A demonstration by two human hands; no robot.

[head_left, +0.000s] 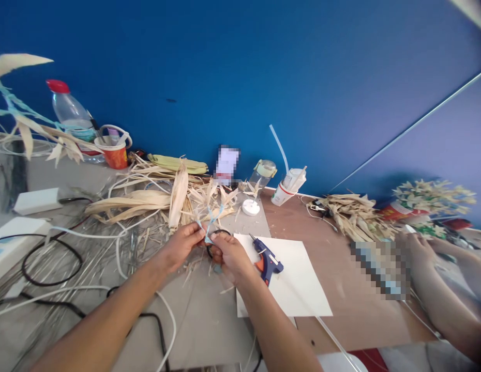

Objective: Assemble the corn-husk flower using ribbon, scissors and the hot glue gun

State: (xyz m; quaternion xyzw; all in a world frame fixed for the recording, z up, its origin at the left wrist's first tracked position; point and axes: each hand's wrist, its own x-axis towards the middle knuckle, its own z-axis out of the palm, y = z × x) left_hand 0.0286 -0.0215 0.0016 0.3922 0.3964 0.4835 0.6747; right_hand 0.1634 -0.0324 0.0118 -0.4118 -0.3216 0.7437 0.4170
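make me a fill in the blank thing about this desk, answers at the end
The glue gun lies ____ the white sheet.
The tall bottle on the left has a cap coloured ____.
The strip between the left hand and right hand is light ____ in colour.

Missing words: on; red; blue.

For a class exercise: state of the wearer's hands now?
Left hand: closed, pinching thin light-blue strip.
Right hand: closed on the same strip; grip on curved black loop unclear.
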